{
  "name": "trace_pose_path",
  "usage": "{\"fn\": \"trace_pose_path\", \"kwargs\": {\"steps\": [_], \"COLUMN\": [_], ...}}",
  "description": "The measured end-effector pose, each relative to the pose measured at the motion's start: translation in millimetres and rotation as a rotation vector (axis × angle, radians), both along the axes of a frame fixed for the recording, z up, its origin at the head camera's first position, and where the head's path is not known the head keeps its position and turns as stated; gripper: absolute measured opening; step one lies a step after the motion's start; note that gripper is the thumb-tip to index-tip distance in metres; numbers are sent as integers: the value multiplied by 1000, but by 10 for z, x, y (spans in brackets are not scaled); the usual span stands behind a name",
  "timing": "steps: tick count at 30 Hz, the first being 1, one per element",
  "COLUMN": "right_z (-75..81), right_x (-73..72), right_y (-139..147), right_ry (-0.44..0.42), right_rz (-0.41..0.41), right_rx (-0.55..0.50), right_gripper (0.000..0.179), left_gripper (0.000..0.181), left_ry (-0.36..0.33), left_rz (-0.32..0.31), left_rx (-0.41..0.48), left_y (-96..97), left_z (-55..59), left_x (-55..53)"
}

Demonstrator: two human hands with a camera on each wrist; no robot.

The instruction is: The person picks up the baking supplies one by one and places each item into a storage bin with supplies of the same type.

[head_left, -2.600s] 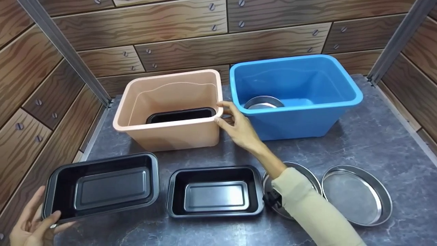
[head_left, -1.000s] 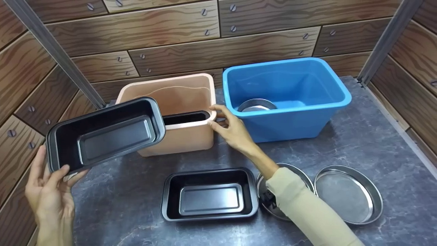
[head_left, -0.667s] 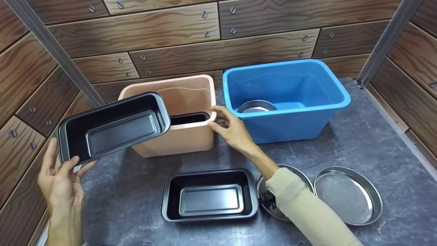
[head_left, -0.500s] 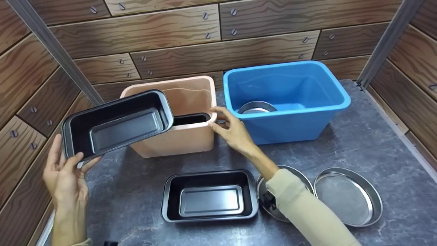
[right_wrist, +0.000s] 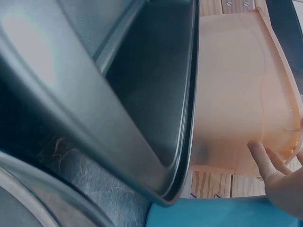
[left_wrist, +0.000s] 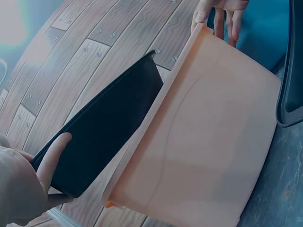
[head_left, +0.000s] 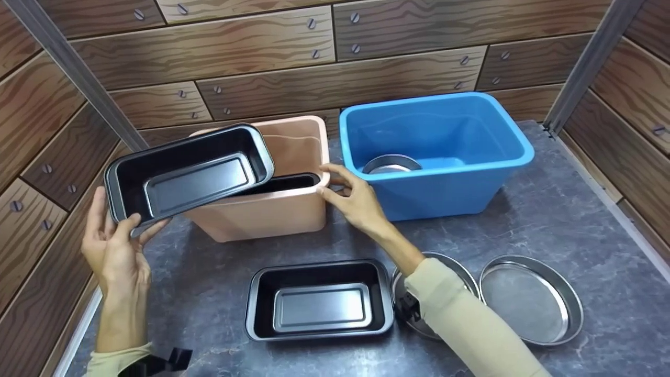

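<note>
My left hand (head_left: 118, 246) grips the left end of a black loaf pan (head_left: 191, 178), thumb inside the rim and fingers beneath. The pan is tilted, its right end higher, and overlaps the left part of the peach bin (head_left: 261, 214) in the head view. From the left wrist, the loaf pan (left_wrist: 106, 125) shows its outer side just above the bin's rim. My right hand (head_left: 358, 201) pinches the bin's right front corner between thumb and fingers. Inside that bin lies another dark pan (head_left: 293, 182), partly hidden by the front wall and the held pan.
A second black loaf pan (head_left: 322, 309) lies on the grey marbled table (head_left: 209, 314). To its right are two round cake pans, one (head_left: 528, 303) fully visible, the other (head_left: 445, 262) partly under my right sleeve. The blue bin (head_left: 445, 193) holds a round pan (head_left: 392, 162). Wood-patterned walls surround the table.
My left hand has lifted the loaf pan from low at the left, up and rightward over the peach bin's left part. My right hand stays at the bin's corner.
</note>
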State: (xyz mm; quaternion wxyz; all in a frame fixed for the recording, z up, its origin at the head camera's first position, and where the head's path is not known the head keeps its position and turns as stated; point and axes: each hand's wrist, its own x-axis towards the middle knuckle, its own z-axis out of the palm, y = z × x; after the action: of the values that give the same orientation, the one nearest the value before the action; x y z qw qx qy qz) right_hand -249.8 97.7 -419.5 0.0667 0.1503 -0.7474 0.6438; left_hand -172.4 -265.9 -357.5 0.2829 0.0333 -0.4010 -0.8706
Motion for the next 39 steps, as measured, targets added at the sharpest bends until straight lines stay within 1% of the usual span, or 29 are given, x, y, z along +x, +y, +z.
{"fn": "trace_pose_path", "kwargs": {"steps": [5, 10, 14, 21, 23, 27, 34, 39], "right_z": [0, -12, -16, -26, -27, -27, -21, -12], "right_x": [1, -2, -1, -9, -8, 2, 15, 11], "right_y": [-16, -23, -18, -12, -10, -13, -25, -13], "right_ry": [0, -6, -17, -3, 3, -1, -4, 3], "right_rz": [-12, -22, -22, -8, -10, -17, -25, -33], "right_rx": [-5, 4, 15, 15, 19, 34, 55, 51], "right_gripper": [45, 45, 44, 44, 44, 44, 45, 45], "left_gripper": [74, 74, 76, 76, 77, 77, 77, 78], "left_ry": [-6, -41, -57, -80, -80, -85, -92, -107], "left_rz": [-2, 20, 5, 1, -6, -12, -32, -51], "left_rx": [-29, -50, -48, -122, -119, -141, -198, -210], "left_y": [28, 73, 110, 179, 202, 248, 327, 384], "left_z": [26, 31, 40, 49, 46, 17, -77, -122], "left_x": [-45, -115, -171, -232, -254, -307, -397, -481]}}
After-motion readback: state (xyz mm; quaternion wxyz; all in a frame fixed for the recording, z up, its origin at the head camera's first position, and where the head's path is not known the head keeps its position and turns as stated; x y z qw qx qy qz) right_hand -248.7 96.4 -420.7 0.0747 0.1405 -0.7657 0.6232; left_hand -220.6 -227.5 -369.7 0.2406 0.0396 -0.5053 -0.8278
